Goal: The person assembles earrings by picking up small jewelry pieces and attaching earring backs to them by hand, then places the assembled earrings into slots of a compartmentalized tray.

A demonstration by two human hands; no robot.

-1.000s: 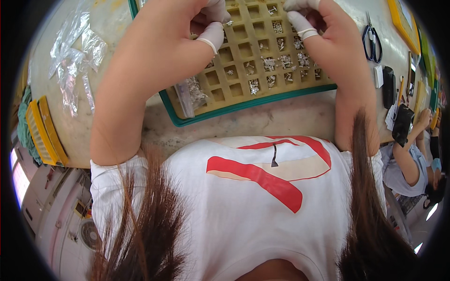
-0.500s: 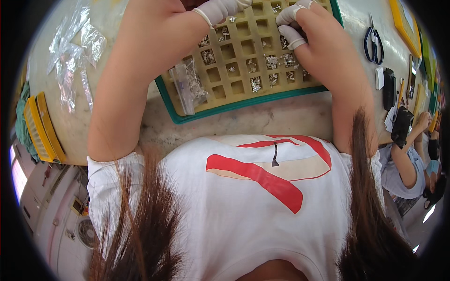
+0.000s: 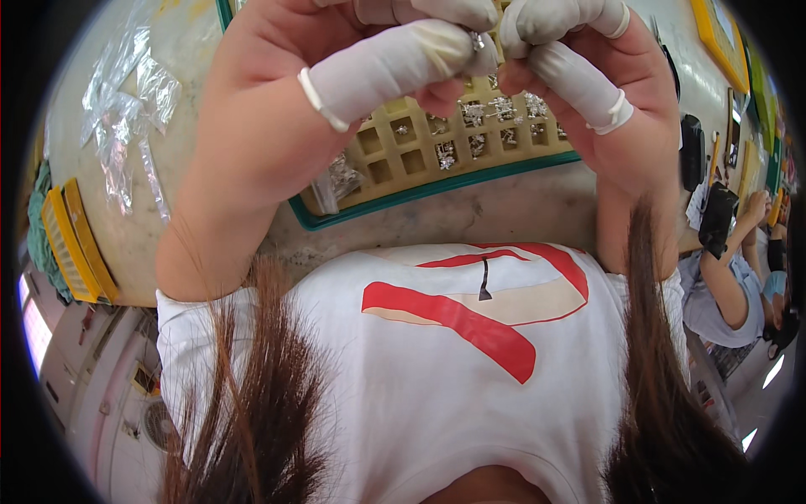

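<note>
Both my hands are raised close together over a yellowish compartment tray [image 3: 369, 141] set within a green rim [image 3: 453, 183]. White finger cots cover the thumb and fingertips. My left hand [image 3: 378, 76] is closed in a pinch on a small silvery jewelry piece [image 3: 478, 41]. Just beside it, my right hand [image 3: 588, 80] has its thumb and fingertip pressed together; what lies between them, if anything, is hidden. Small silver pieces [image 3: 476, 144] fill several compartments below. A clear plastic bag [image 3: 332, 189] lies at the tray's left end, partly behind my left wrist.
Crumpled clear plastic [image 3: 126, 109] lies on the table at the left, and yellow trays [image 3: 75, 244] stand at its edge. A black case [image 3: 693, 153] and a yellow frame [image 3: 720, 42] are at the right. Beyond them, another person's arm [image 3: 743, 231] is at work.
Both hands have risen from the tray and come together. A small silvery piece now shows in my left fingertips. My right hand now covers most of the scissors.
</note>
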